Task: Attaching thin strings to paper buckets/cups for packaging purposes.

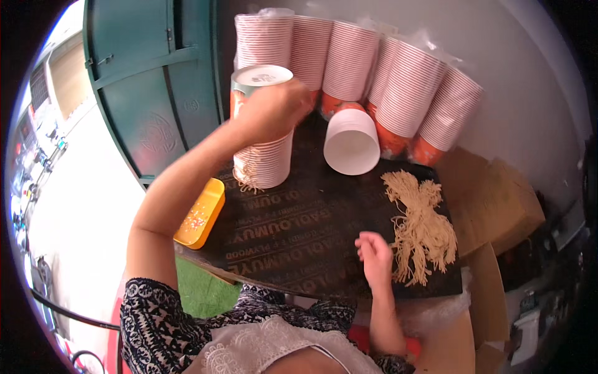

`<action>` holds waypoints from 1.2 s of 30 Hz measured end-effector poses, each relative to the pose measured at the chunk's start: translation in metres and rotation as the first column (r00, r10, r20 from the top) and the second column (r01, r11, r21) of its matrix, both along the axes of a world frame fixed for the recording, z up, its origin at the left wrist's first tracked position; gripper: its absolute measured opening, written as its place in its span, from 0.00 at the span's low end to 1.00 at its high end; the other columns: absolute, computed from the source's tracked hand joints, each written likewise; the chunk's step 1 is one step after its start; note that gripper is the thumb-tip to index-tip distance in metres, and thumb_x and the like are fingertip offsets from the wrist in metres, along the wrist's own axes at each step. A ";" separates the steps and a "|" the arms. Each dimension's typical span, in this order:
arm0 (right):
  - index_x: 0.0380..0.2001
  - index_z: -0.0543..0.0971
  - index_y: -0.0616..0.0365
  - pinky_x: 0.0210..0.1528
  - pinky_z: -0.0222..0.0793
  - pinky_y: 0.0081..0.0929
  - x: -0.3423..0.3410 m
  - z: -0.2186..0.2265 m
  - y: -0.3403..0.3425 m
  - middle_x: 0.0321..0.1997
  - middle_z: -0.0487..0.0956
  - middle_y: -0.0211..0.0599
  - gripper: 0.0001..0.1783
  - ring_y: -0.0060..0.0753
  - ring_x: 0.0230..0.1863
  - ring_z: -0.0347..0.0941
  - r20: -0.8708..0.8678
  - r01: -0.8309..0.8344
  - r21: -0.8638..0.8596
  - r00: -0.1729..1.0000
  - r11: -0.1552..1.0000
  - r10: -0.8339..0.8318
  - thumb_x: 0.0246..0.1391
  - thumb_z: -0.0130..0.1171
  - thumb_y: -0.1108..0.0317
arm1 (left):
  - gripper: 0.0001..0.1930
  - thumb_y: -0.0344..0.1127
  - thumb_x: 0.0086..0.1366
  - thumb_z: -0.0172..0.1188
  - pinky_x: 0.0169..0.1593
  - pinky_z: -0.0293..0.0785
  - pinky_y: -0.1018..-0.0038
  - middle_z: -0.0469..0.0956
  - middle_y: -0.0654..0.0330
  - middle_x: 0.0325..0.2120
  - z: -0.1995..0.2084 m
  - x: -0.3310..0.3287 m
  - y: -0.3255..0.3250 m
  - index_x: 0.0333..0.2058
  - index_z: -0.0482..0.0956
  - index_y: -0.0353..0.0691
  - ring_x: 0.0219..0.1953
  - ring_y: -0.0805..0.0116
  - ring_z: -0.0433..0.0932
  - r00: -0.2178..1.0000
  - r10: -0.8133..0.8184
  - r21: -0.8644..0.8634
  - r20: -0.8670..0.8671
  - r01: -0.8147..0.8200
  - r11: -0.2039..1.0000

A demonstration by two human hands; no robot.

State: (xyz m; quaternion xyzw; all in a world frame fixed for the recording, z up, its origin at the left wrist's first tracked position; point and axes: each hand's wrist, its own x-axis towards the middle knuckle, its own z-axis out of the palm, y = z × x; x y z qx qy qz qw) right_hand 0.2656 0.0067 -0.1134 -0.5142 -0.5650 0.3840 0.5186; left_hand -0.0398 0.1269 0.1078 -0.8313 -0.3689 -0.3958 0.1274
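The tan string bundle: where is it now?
In the head view, the tan string bundle lies on the right side of the dark tabletop, just right of the right hand.

Workplace beside a bright opening, seen from above.
A dark, printed table [299, 249] with a curved near edge stands before a plain grey wall [498, 75]. Left of the wall, a green metal door [134, 118] with raised panels and a bolt; beyond it, pale, sunlit ground [93, 193], the brightest area. Below the table, a green, grass-like mat [202, 290] and part of a red seat [412, 346]; at right, a cardboard box [511, 199] in dimmer light.
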 end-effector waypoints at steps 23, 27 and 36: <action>0.29 0.70 0.61 0.36 0.67 0.43 -0.002 0.002 0.258 0.30 0.74 0.44 0.12 0.50 0.34 0.72 0.175 0.335 0.656 0.804 0.676 -0.569 0.51 0.65 0.69 | 0.10 0.33 0.58 0.64 0.36 0.74 0.62 0.78 0.50 0.25 -0.234 0.113 0.142 0.33 0.76 0.32 0.30 0.53 0.79 0.526 0.461 -0.451 0.715 -0.156 0.879; 0.26 0.70 0.61 0.34 0.67 0.43 0.005 0.002 0.267 0.25 0.73 0.45 0.11 0.52 0.30 0.72 0.169 0.342 0.680 0.787 0.648 -0.593 0.50 0.64 0.70 | 0.09 0.31 0.57 0.63 0.35 0.74 0.61 0.78 0.49 0.24 -0.232 0.118 0.145 0.32 0.75 0.33 0.29 0.52 0.79 0.561 0.435 -0.422 0.704 -0.162 0.892; 0.25 0.70 0.61 0.32 0.66 0.47 0.010 0.004 0.251 0.21 0.73 0.49 0.08 0.60 0.27 0.72 0.261 0.286 0.614 0.806 0.736 -0.531 0.48 0.60 0.73 | 0.09 0.28 0.56 0.60 0.36 0.74 0.62 0.78 0.47 0.25 -0.229 0.111 0.134 0.35 0.76 0.31 0.29 0.51 0.79 0.645 0.396 -0.387 0.653 -0.165 0.907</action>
